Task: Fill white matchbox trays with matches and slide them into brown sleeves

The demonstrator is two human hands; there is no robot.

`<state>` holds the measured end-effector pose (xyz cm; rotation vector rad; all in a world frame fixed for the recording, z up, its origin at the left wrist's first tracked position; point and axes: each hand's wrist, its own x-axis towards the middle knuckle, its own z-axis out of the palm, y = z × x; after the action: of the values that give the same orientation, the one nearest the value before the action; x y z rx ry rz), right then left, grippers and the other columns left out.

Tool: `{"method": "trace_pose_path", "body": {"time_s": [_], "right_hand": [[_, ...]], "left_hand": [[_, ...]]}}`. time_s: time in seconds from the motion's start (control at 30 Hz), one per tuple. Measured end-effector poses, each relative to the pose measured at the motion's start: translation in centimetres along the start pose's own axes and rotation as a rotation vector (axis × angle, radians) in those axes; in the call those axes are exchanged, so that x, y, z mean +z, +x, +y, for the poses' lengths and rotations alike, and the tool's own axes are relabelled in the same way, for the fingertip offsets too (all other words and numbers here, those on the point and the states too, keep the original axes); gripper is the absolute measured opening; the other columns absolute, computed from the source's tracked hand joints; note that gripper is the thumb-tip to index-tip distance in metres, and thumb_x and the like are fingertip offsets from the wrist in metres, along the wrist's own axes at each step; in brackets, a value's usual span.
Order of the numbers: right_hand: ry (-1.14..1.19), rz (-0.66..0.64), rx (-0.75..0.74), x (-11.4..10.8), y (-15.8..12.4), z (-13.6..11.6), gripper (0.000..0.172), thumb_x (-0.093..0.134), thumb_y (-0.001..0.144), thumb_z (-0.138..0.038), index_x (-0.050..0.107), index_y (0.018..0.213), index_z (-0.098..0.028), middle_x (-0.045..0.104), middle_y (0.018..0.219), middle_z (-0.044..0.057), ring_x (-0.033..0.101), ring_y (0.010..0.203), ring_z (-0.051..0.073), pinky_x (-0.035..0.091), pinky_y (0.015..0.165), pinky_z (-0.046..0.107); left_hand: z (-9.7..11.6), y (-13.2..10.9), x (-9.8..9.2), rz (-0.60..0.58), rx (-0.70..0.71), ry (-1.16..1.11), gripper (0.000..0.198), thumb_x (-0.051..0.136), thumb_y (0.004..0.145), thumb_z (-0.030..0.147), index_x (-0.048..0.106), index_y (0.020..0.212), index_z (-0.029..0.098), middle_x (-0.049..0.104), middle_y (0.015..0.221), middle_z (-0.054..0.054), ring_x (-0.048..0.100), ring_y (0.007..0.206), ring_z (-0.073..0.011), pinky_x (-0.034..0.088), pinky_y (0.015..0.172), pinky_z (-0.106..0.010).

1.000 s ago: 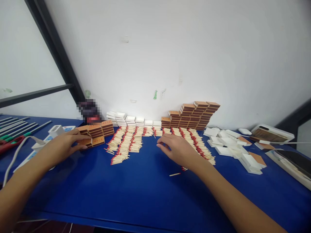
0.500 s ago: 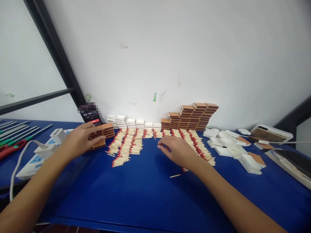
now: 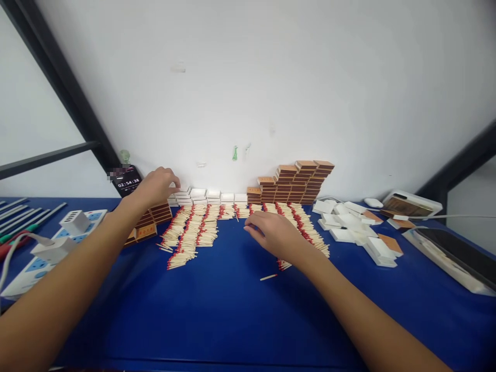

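Note:
My left hand [image 3: 159,187] reaches to the left end of a row of white matchbox trays [image 3: 198,194] along the wall. Its fingers are bent but apart at the top of the leftmost stack; whether they touch it is hard to see. Below that wrist stand brown matchboxes [image 3: 146,231], partly covered by the arm. Over the right part of the loose red-headed matches [image 3: 207,232] hovers my right hand [image 3: 271,231], its fingers loosely curved and apart with nothing seen in them. A single match [image 3: 268,277] lies nearer me on the blue table [image 3: 217,320].
Stepped stacks of matchboxes [image 3: 292,183] stand against the wall. A pile of white trays [image 3: 354,230] lies on the right, near a power bank [image 3: 413,203]. On the left are a phone showing a timer [image 3: 127,181], a power strip [image 3: 87,227] and metal rods [image 3: 23,219].
My left hand has moved from the brown matchboxes up and right to the white trays. My right hand stays over the matches. The whole view has shifted slightly.

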<state>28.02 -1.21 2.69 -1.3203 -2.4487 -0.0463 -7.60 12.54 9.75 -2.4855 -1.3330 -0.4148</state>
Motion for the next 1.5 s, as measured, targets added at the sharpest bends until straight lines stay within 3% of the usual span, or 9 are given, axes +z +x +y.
{"method": "trace_pose_path", "body": {"time_s": [0.13,0.23,0.3,0.47,0.67,0.83,1.17,1.33,1.5], "right_hand": [[0.014,0.028,0.077,-1.6,0.0,0.6,0.018,0.055,0.106,-0.024,0.072,0.102,-0.019,0.077,0.101,0.009,0.068,0.091,0.022,0.045,0.076,0.033],[0.141,-0.002,0.182,-3.7,-0.6,1.9,0.017,0.061,0.101,-0.028,0.073,0.091,-0.021,0.076,0.087,0.004,0.067,0.079,0.019,0.044,0.068,0.031],[0.274,-0.175,0.202,-4.9,-1.4,2.6,0.016,0.070,0.095,-0.034,0.074,0.084,-0.023,0.073,0.078,0.001,0.065,0.069,0.017,0.044,0.060,0.029],[0.393,-0.606,0.186,-5.5,-2.7,2.1,0.015,0.088,0.072,-0.027,0.080,0.086,-0.028,0.074,0.077,-0.002,0.068,0.065,0.016,0.044,0.051,0.025],[0.342,-0.709,0.171,-3.8,-2.7,-0.8,0.008,0.082,0.079,-0.022,0.077,0.073,-0.026,0.070,0.074,-0.002,0.060,0.057,0.014,0.039,0.046,0.026],[0.396,-0.537,0.150,-3.6,-2.4,-0.6,0.010,0.075,0.088,-0.029,0.073,0.079,-0.025,0.072,0.082,0.001,0.063,0.067,0.015,0.045,0.055,0.028],[0.580,-0.093,0.185,-1.9,-1.1,0.2,0.029,0.061,0.097,-0.033,0.071,0.123,-0.024,0.071,0.085,0.001,0.063,0.074,0.016,0.050,0.066,0.029],[0.572,0.123,0.357,-1.4,-0.3,2.9,0.021,0.069,0.093,-0.040,0.076,0.096,-0.020,0.078,0.088,0.005,0.070,0.079,0.020,0.052,0.072,0.033],[0.485,0.134,0.438,0.9,0.8,5.1,0.015,0.075,0.089,-0.035,0.078,0.085,-0.021,0.073,0.077,0.002,0.062,0.071,0.018,0.045,0.068,0.032]], "left_hand": [[0.9,0.0,-0.9,0.053,-0.015,-0.018,0.065,0.036,0.094,0.070,0.077,0.082,0.021,0.075,0.101,-0.012,0.063,0.106,-0.0231,0.048,0.097,-0.040],[4.6,-1.3,-2.1,0.089,0.047,-0.146,0.058,0.042,0.100,0.064,0.077,0.096,0.018,0.076,0.112,-0.011,0.063,0.116,-0.0256,0.047,0.104,-0.045],[8.2,-2.7,-2.1,0.083,0.090,-0.217,0.046,0.047,0.103,0.057,0.074,0.105,0.019,0.076,0.116,-0.008,0.066,0.112,-0.0229,0.051,0.101,-0.041],[15.9,-6.3,0.8,-0.078,0.364,-0.498,0.022,0.053,0.106,0.031,0.070,0.097,0.021,0.074,0.112,-0.009,0.066,0.106,-0.0232,0.053,0.094,-0.040],[17.2,-8.0,3.7,-0.090,0.395,-0.498,0.016,0.068,0.099,0.033,0.070,0.110,0.021,0.073,0.107,-0.007,0.066,0.105,-0.0259,0.052,0.094,-0.041],[16.4,-8.6,3.8,-0.105,0.321,-0.505,0.043,0.072,0.096,0.042,0.066,0.134,0.022,0.073,0.113,-0.009,0.066,0.109,-0.0282,0.054,0.096,-0.044],[16.7,-8.8,3.9,-0.090,0.288,-0.445,0.024,0.071,0.095,0.042,0.075,0.106,0.022,0.071,0.098,-0.007,0.061,0.101,-0.0284,0.050,0.093,-0.046],[16.9,-9.0,4.1,-0.083,0.302,-0.453,0.024,0.069,0.098,0.041,0.073,0.112,0.022,0.070,0.100,-0.007,0.060,0.102,-0.0283,0.049,0.094,-0.047],[17.0,-9.1,4.2,-0.079,0.320,-0.455,0.027,0.068,0.099,0.042,0.073,0.113,0.020,0.070,0.099,-0.008,0.060,0.101,-0.0284,0.050,0.092,-0.047]]}}
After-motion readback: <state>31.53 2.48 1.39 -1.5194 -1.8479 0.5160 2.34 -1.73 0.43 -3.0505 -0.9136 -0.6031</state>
